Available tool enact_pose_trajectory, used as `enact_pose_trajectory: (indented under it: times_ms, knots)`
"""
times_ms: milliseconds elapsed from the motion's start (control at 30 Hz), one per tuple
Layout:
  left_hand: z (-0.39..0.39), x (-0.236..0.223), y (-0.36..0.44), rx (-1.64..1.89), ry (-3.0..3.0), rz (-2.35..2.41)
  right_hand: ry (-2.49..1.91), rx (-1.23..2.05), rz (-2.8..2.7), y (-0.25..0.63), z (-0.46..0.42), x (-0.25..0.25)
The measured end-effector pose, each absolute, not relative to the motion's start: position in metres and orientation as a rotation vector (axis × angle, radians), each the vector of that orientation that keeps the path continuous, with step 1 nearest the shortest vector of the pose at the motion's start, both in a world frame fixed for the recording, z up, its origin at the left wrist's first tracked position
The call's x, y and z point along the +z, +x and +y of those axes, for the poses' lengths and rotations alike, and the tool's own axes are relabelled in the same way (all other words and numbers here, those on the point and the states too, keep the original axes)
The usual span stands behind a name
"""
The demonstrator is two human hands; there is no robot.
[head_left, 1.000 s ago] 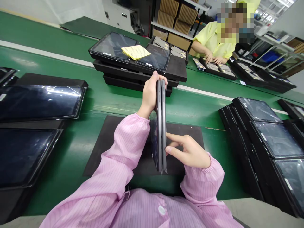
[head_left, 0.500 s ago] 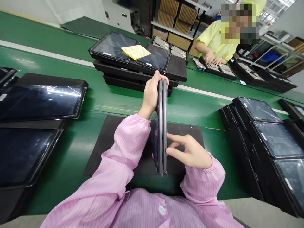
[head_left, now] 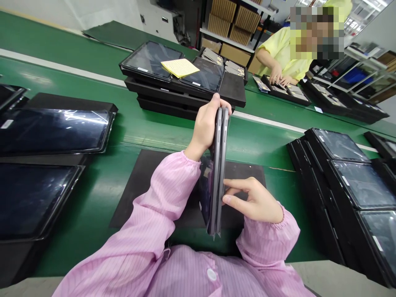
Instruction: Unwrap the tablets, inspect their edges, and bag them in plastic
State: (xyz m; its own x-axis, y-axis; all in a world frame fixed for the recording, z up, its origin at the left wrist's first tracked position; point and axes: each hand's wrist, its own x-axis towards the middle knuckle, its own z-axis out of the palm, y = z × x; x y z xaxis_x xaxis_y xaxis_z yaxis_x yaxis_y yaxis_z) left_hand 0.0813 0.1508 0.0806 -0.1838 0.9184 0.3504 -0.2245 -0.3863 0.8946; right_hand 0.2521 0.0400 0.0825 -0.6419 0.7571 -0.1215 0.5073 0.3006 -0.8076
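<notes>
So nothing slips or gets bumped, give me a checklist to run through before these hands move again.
1. Two tablets upright on edge, side by side: ok.
2. Left hand gripping their far end: ok.
3. Right hand gripping them too: not ok, only fingertips at the right-hand face.
4. Clear film flush at the near end: not ok, bits stick out.
5. Lower edges resting on the black mat: cannot tell, contact is hidden.
6. Co-worker's hands well away from the tablets: ok, they are at a tray across the green surface.
</notes>
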Motion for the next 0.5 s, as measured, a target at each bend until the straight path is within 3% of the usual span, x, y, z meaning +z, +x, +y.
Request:
enact_pose_trajectory:
  times_ms: [500]
  knots:
    - [0.1423, 0.0814, 0.0864, 1.723, 1.347, 0.843, -1.121, 1.303, -2.246, 0.2531, 0.0397, 0.0858]
